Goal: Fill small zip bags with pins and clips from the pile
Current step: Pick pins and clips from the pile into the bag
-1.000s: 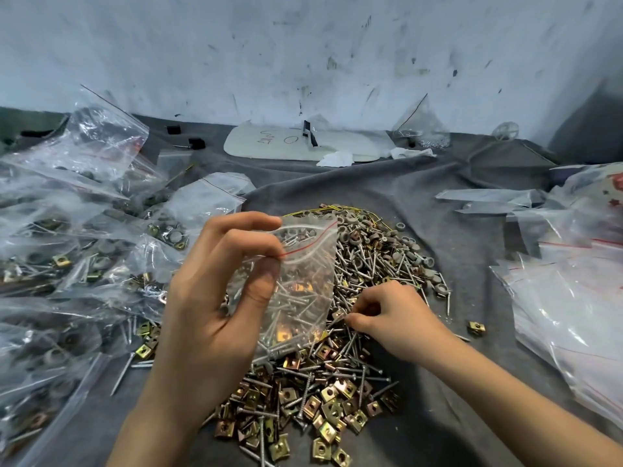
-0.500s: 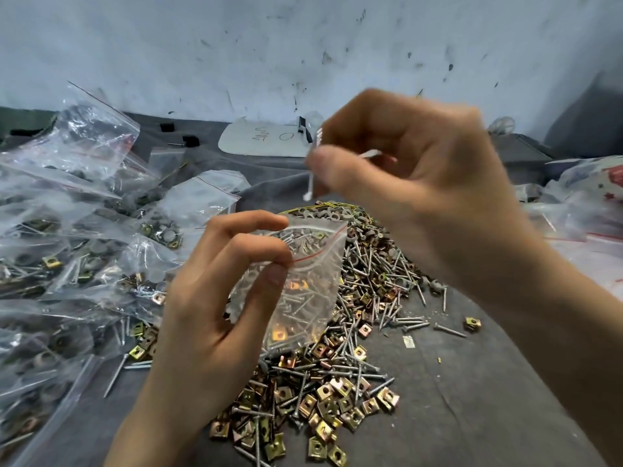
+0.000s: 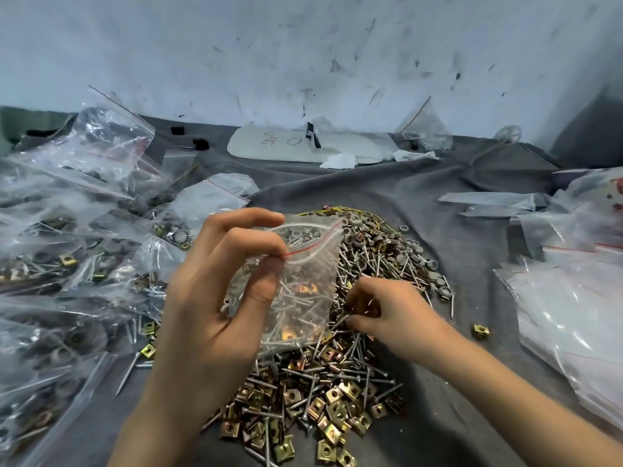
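Note:
My left hand (image 3: 215,298) pinches the open mouth of a small clear zip bag (image 3: 303,284) with a red seal line, holding it upright over the pile. Screws and brass clips lie in the bag. The pile (image 3: 337,382) of silver pins, square brass clips and grey washers spreads on the grey cloth below and behind the bag. My right hand (image 3: 387,311) is down on the pile just right of the bag, fingers curled and pinching at pins; what it holds is hidden by the fingers.
Filled zip bags (image 3: 67,264) are heaped along the left. Empty bags (image 3: 573,298) lie stacked at the right. A white board (image 3: 303,146) lies by the wall at the back. One loose brass clip (image 3: 480,330) sits right of the pile.
My right hand, raised above the bag mouth with a pin half a second ago, has dropped back onto the pile. The left hand and bag have barely moved.

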The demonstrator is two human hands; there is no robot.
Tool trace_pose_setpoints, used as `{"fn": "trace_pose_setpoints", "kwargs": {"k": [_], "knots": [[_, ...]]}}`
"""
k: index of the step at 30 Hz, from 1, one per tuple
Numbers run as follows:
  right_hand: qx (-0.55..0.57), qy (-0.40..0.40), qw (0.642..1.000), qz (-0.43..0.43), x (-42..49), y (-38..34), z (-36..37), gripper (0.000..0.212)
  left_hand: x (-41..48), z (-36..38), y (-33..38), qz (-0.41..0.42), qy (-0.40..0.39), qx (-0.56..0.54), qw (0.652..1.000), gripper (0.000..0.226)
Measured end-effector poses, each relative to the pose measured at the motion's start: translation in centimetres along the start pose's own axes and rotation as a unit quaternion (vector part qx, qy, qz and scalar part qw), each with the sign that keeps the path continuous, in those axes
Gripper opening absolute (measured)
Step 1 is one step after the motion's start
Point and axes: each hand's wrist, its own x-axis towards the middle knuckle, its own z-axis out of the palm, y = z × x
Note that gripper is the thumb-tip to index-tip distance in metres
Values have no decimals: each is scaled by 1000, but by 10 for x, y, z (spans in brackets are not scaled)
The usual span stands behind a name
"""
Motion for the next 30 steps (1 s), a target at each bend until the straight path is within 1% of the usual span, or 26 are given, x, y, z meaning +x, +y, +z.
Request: {"fn": "trace_pose_setpoints", "kwargs": {"k": [2, 5, 10, 12, 15, 17, 19, 21, 23, 25, 27, 30], "knots": [[2, 10, 1000, 1, 0, 0, 5, 18, 0, 0, -1, -3, 0, 2, 1000, 10], [-8, 22, 1000, -20, -2, 1, 9, 21, 0, 0, -1, 0, -2, -2, 1000, 10], [-8, 70, 995, -70, -8, 1, 14, 10, 1, 2, 0, 0, -2, 1, 1000, 10], [-1, 65, 995, -81, -8, 1, 15, 11, 0, 2, -1, 1, -2, 5, 1000, 10], [-14, 52, 995, -89, -8, 2, 18, 19, 0, 2, -1, 2, -3, 0, 1000, 10], [-25, 60, 993, -101, -8, 3, 19, 21, 0, 2, -1, 3, -5, 0, 1000, 10], [-30, 63, 991, -114, -9, 4, 20, 18, 0, 3, -1, 3, -6, -3, 1000, 10], [-23, 50, 990, -127, -9, 6, 20, 13, 0, 2, -1, 4, -6, -2, 1000, 10], [13, 50, 990, -128, -11, 8, 15, 16, 0, 1, -1, 2, -8, 2, 1000, 11], [95, 89, 985, -114, -14, 11, 5, 21, 0, 0, -1, -1, -7, 2, 1000, 11], [184, 131, 967, -116, -17, 10, -5, 23, 0, 0, -1, -4, -7, 2, 1000, 11], [284, 165, 932, -154, -22, 2, -18, 27, 1, 1, 1, -8, -8, -7, 1000, 11]]}}
